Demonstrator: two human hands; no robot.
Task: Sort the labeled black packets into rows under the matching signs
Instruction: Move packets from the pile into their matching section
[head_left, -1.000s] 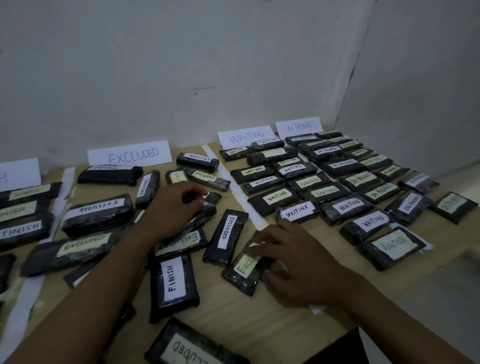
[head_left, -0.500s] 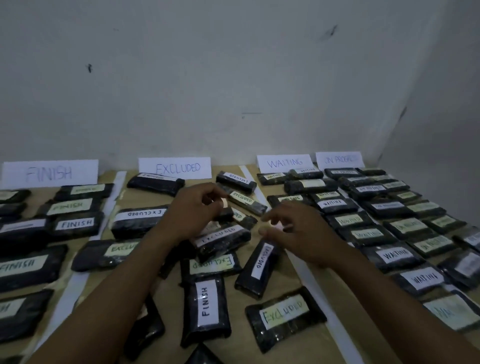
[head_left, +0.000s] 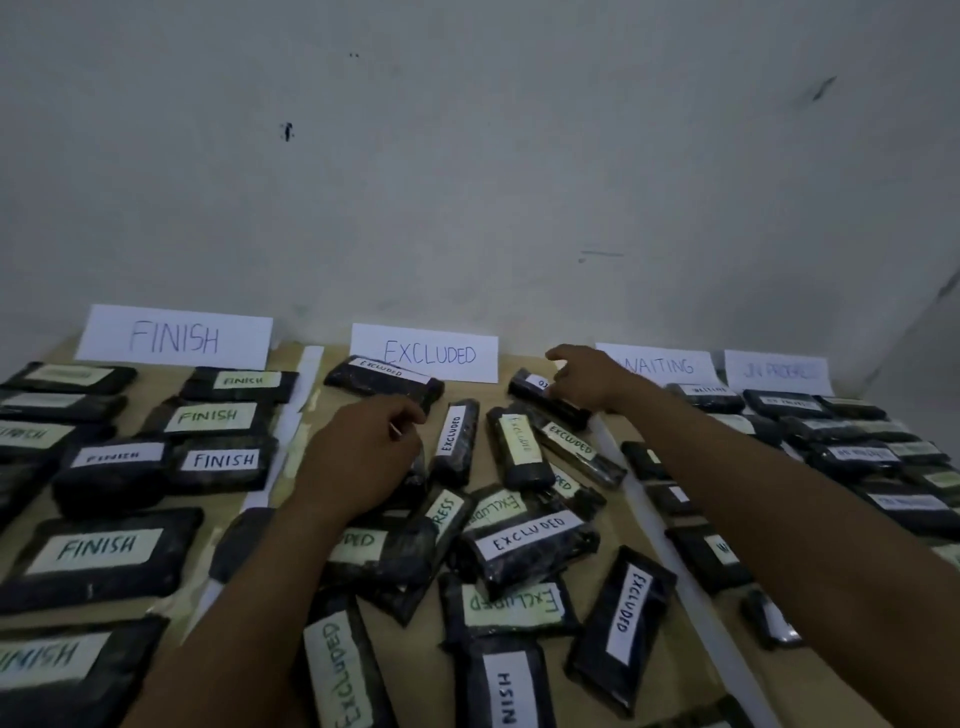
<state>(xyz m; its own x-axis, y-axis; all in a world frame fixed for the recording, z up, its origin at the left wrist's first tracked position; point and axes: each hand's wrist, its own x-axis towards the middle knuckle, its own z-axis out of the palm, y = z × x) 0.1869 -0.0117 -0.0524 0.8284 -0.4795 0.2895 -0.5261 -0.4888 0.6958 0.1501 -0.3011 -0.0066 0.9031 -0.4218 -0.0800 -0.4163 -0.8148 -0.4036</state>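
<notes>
The soft, glossy black plastic packets (head_left: 524, 551) look light and slippery; grip the edges. Left hand (head_left: 358, 457) loosely curled, right hand (head_left: 587, 382) resting on one packet.

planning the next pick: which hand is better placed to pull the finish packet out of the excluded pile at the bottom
Left. The black plastic-wrapped packet labelled FINISH lies near the bottom edge; the left hand rests mid-pile, nearer to it. The right hand is stretched far back beside the white paper EXCLUDED sign, touching a packet there.

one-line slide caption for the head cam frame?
Sorting in progress: right hand reaches a packet beside the EXCLUDED sign; left hand rests on the unsorted pile.
</notes>
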